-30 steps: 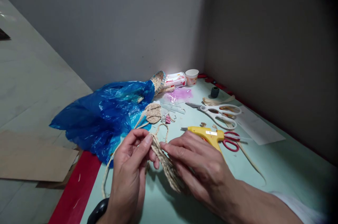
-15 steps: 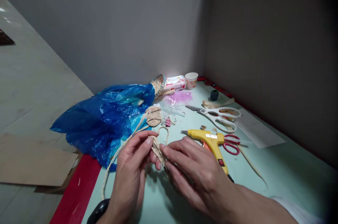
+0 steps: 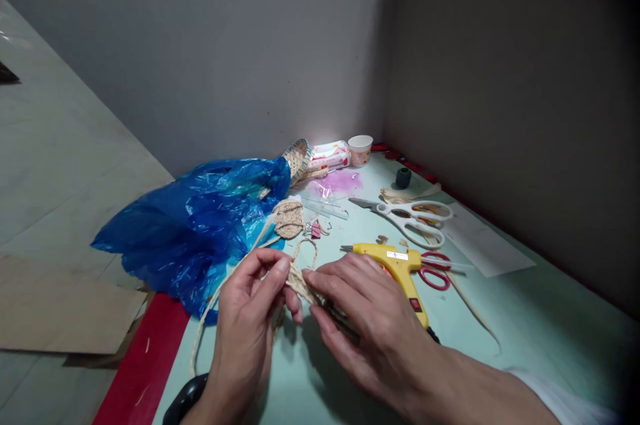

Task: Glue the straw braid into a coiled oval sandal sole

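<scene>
Pinched between the thumb and fingers of my left hand (image 3: 253, 301) is the end of a small woven piece of pale straw cord (image 3: 300, 281). My right hand (image 3: 370, 311) grips the same piece from the other side, its fingers bent over it and the thumb below. Part of the piece is hidden under the right hand. A thin cord loop (image 3: 306, 251) sticks up from behind it. Just beyond my fingers lies a round woven cord disc (image 3: 289, 219), with a long cord (image 3: 199, 338) trailing left of my left hand.
A yellow glue gun (image 3: 395, 261) lies by my right hand, with red-handled scissors (image 3: 434, 271) and white-handled scissors (image 3: 413, 219) around it. A blue plastic bag (image 3: 195, 225) covers the left. At the back stand a paper cup (image 3: 360, 151) and a woven basket (image 3: 299, 161).
My right hand's fingers have spread flatter over the woven piece, and its thumb shows lower down. My left hand keeps its pinch. The view has shifted slightly.
</scene>
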The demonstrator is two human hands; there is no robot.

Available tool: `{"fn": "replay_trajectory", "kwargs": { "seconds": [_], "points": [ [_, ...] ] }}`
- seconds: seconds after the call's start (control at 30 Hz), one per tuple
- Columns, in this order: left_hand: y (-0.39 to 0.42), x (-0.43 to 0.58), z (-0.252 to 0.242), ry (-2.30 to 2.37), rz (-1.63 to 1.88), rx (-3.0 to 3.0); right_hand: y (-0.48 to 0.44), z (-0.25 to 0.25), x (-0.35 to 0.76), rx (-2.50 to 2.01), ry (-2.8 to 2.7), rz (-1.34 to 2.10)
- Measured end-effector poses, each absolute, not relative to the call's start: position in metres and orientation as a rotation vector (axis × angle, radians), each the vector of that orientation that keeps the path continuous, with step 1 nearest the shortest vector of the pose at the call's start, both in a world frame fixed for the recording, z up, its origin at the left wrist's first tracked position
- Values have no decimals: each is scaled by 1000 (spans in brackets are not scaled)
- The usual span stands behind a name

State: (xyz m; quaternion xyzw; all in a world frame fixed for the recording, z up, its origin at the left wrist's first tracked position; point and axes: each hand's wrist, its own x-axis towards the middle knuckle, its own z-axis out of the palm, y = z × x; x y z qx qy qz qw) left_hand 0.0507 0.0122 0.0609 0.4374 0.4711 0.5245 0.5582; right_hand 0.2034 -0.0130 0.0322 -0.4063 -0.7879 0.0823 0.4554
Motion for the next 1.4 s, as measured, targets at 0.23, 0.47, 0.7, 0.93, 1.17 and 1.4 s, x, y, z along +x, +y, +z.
{"fn": "replay_trajectory", "kwargs": {
  "seconds": [0.23, 0.47, 0.7, 0.93, 1.17, 1.4],
  "points": [
    [13, 52, 65, 1126, 1135, 1075, -3, 28, 211, -1025, -2038, 53],
    [21, 44, 60, 1164, 1085, 1212, 5, 27, 217, -948, -2122, 61],
    [19, 49, 62, 1164, 1108, 1102, 7, 20, 217, -920, -2142, -31],
    [25, 35, 69, 1297, 841, 1751, 10, 30, 223, -962, -2216, 54],
    [24, 35, 64, 1246, 719, 2138, 14, 35, 229, -996, -2306, 115],
    [28, 33, 65, 1243, 735, 2128, 20, 39, 233, -987, -2344, 148]
  ]
}}
